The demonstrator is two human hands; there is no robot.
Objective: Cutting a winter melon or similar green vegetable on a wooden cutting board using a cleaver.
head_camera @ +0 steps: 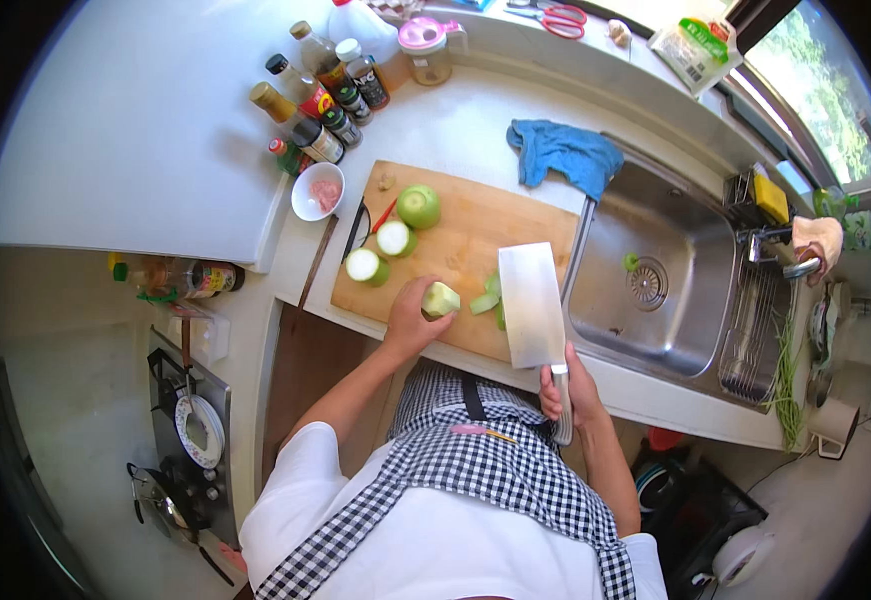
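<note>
My left hand [411, 319] grips a peeled, pale green gourd piece [441, 299] near the front edge of the wooden cutting board [473, 217]. In my right hand [572, 386] is the metal handle of a broad cleaver [531, 304], its blade lying over the board's right part. Green peel pieces [486, 301] rest beside the blade, partly hidden by it. Farther left on the board are a cut gourd piece with green skin [419, 206] and two more with white cut faces, one in the middle [396, 238] and one nearer [366, 267]. A red chili [384, 215] lies by them.
A white bowl of raw meat [318, 192] stands left of the board, below several sauce bottles [315, 112]. To the right is a steel sink [653, 225] with a green scrap near its drain. A blue cloth [564, 156] hangs over the sink's corner. Red-handled scissors [561, 21] lie on the ledge.
</note>
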